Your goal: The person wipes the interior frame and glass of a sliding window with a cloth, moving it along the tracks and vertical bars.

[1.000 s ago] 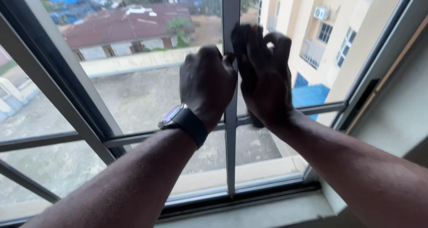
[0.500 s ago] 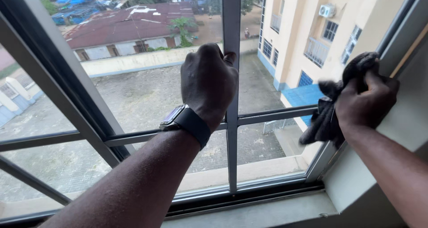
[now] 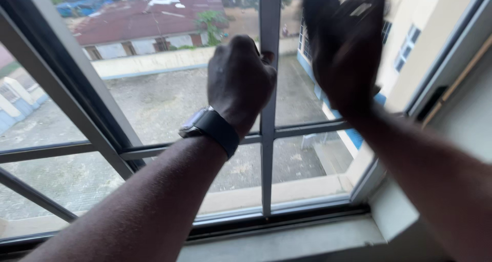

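My left hand (image 3: 238, 82) is closed around the grey upright bar (image 3: 266, 164) of a window frame, just above its crossbar. A dark watch (image 3: 205, 126) sits on that wrist. My right hand (image 3: 348, 57) is raised flat against the upper right glass pane (image 3: 302, 93), fingers up and blurred by motion. A dark cloth (image 3: 313, 6) shows as a dark edge around the fingers, pressed between the palm and the glass.
A pale window sill (image 3: 287, 239) runs below the frame. A light wall reveal (image 3: 461, 118) closes in on the right. A slanted dark frame bar (image 3: 77, 88) crosses the left panes. Outside are a paved yard, a red-roofed building and a cream building.
My right hand has swung with the cloth from the right edge of the frame up and left onto the upper pane. My left hand has kept its grip on the bar.
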